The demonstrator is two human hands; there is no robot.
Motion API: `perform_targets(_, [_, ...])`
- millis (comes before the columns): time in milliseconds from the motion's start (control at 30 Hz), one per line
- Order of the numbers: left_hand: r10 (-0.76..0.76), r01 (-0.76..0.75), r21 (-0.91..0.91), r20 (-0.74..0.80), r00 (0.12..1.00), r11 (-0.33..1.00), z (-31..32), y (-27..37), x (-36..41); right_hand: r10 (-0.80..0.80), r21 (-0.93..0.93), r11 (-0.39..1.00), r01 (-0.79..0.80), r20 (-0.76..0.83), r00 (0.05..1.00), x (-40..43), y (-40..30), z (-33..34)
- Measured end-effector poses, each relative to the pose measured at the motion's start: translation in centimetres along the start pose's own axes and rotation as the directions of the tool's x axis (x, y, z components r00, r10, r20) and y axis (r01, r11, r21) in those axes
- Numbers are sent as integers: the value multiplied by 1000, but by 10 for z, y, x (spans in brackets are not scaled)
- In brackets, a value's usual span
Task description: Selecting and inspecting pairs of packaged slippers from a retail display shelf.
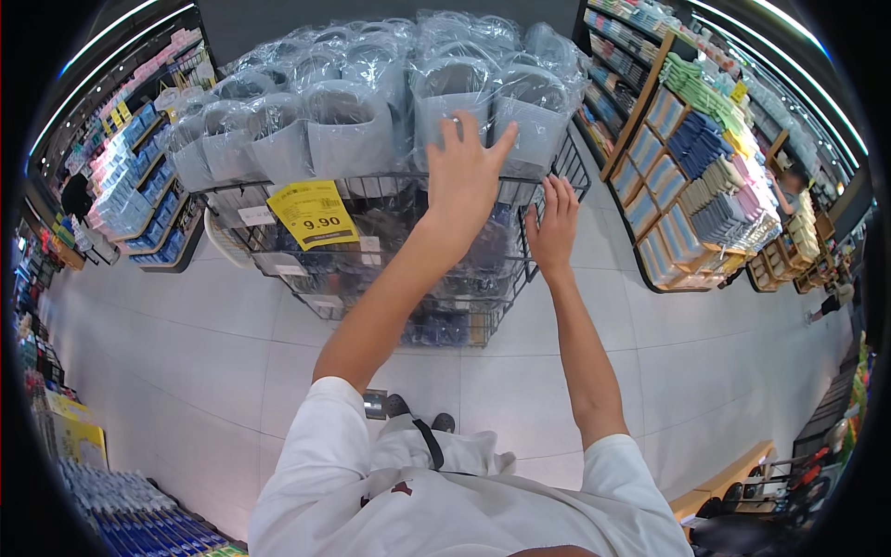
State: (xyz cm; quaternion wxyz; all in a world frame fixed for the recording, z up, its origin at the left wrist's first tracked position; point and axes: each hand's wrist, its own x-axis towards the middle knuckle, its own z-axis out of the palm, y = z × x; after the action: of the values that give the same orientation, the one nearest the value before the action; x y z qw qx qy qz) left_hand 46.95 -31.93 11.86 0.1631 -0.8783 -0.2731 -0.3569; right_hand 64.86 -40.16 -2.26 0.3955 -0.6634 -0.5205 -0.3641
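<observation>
Rows of grey slippers (351, 143) in clear plastic bags stand upright in the top of a black wire basket rack (390, 179). My left hand (463, 170) spreads its fingers over the front of one bagged slipper pair (452, 76), its fingertips at the plastic. Another bagged pair (532, 115) stands just right of that hand. At the rack's right front corner is my right hand (555, 226), fingers extended and thumb apart, close to the wire rim; whether it touches is unclear. A yellow price tag (313, 214) hangs on the rack's front left of my hands.
Lower tiers of the rack hold more bagged goods (445, 327). A shelf of folded towels (689, 181) stands at right, with a person (790, 188) beyond. Shelves of blue and pink packs (139, 188) are at left. Grey floor tiles (515, 390) lie between; bagged goods (139, 515) sit behind left.
</observation>
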Motion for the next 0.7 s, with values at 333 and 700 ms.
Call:
perform_targets(333, [-11,6,-46,-110,994,999,9,-9,-10,-66,-94,993,70,47,997,4,-2,-2])
perform_targets(700, [-274,204,-206,-412,869,957,-15,-132,-143,-51,-78,996,51,9,999,-1,-21,8])
